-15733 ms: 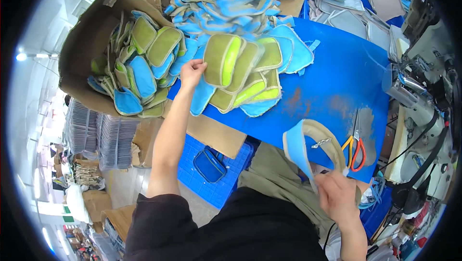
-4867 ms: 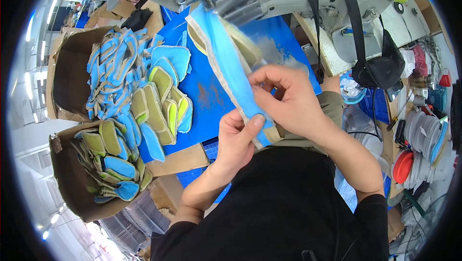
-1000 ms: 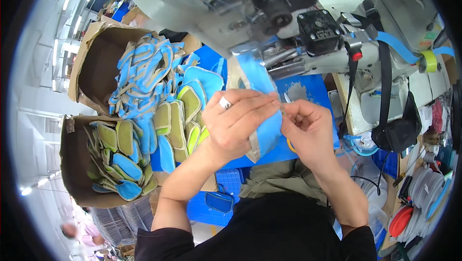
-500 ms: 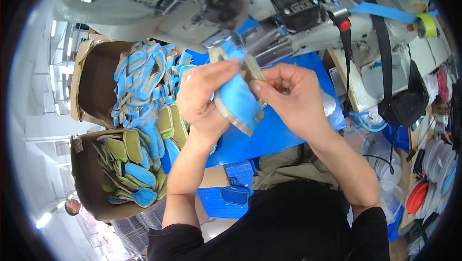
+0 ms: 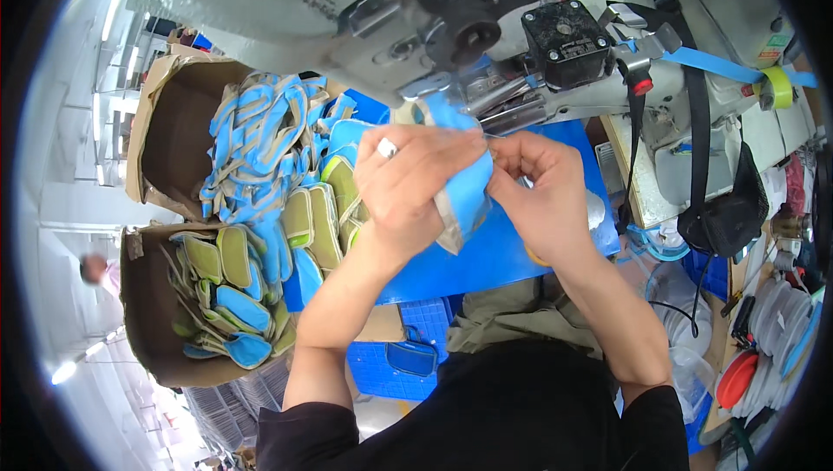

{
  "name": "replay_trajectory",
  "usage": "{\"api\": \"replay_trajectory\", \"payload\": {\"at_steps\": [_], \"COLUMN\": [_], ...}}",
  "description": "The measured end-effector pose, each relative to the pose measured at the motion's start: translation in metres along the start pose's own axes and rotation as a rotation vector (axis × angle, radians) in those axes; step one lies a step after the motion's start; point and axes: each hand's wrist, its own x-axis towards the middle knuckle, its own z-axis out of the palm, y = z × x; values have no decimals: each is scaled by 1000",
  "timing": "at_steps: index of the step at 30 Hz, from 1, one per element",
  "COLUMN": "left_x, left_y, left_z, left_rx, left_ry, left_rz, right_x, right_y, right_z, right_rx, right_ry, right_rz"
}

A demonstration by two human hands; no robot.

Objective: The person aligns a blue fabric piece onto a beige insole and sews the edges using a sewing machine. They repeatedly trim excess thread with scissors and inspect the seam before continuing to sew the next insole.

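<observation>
A blue fabric piece with beige edging (image 5: 468,197) hangs beneath the head of a sewing machine (image 5: 464,32), its upper end close to the machine's working parts. My left hand (image 5: 399,184), wearing a ring, is closed over the piece from the left, fingers laid across its face. At the right edge of the fabric, my right hand (image 5: 545,197) is closed in a pinch, thumb and forefinger at the border. Its fingertips partly hide what they grip there. Below both hands spreads a blue work surface (image 5: 503,258).
On the left, a cardboard box (image 5: 139,137) stands beside a heap of blue-and-beige strips (image 5: 260,141). A second box (image 5: 143,332) holds green and blue padded pieces (image 5: 234,254). Black straps (image 5: 697,115) hang at right, near a black pouch (image 5: 729,202) and stacked discs (image 5: 772,332).
The view has shifted slightly, with the machine appearing lower and farther right. My left hand lies flatter across the fabric, covering more of it; my right hand stays at its right edge.
</observation>
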Motion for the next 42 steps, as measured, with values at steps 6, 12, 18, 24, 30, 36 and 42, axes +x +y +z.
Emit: {"api": "replay_trajectory", "payload": {"at_steps": [6, 12, 18, 24, 30, 36, 42], "left_x": [2, 2, -13, -12, -11, -4, 4], "left_y": [-8, -3, -1, -7, -8, -3, -1], "left_z": [1, -7, -11, -8, -2, 0, -7], "left_rx": [33, 88, -237, -281, -170, -69, 4], "left_ry": [11, -33, 30, 64, 35, 16, -63], "left_rz": [17, 84, -356, -282, -6, 104, 118], "right_x": [6, -30, -48, -12, -3, 1, 2], "right_y": [4, -3, -28, 14, 24, 28, 22], "right_z": [5, 4, 10, 11, 20, 15, 18], "right_rx": [53, 212, 150, -148, -110, -197, -208], "right_ry": [37, -31, -160, 247, 198, 213, 241], "right_rz": [3, 40, 49, -342, -245, -313, -243]}}
